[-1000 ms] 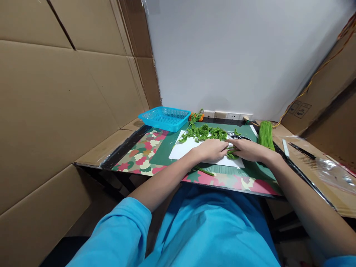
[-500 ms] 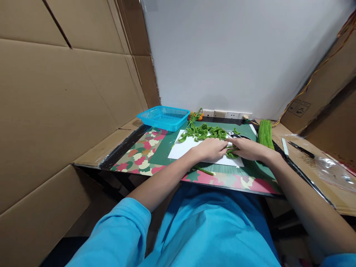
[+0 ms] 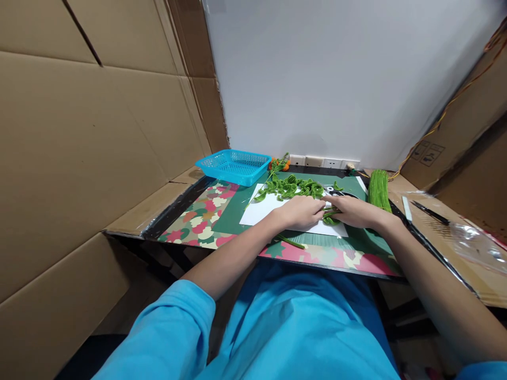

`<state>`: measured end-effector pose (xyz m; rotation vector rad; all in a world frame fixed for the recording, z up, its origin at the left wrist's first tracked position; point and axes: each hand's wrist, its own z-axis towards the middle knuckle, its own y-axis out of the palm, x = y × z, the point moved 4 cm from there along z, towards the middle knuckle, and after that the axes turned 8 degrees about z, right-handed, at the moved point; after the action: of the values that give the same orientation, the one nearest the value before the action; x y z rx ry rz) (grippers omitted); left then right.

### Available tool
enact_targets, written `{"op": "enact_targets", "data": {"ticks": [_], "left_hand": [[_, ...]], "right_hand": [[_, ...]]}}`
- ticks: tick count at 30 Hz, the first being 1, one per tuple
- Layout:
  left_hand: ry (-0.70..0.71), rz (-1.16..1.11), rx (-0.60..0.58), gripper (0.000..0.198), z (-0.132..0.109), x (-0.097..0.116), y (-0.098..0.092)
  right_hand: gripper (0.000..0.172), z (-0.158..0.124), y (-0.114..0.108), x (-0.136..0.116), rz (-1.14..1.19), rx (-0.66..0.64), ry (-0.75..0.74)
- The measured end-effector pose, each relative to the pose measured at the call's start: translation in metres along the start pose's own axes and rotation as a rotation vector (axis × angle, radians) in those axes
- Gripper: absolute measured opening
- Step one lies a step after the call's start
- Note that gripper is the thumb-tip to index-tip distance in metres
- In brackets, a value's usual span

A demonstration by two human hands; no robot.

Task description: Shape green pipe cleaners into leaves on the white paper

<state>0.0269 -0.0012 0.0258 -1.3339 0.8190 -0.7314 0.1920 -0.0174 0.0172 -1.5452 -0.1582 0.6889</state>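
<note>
Two hands over one white paper sheet; right hand closed on one looped green fuzzy piece at sheet's right part; left hand bent against it, grip cannot be told; curled green fuzzy pile, too tangled to count, along sheet's far edge; one loose green fuzzy strip before sheet; one blue plastic basket beyond sheet's left; one green fuzzy bundle right of sheet.

Soft light, wide-angle edge stretching
</note>
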Motion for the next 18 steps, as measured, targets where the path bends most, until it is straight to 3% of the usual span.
{"op": "enact_targets", "data": {"ticks": [18], "left_hand": [[0.004,0.0,0.001,0.037,-0.0006,0.001,-0.0011]], "right_hand": [[0.046,0.0005,0.0014,0.0027,0.005,-0.005,0.011]]}}
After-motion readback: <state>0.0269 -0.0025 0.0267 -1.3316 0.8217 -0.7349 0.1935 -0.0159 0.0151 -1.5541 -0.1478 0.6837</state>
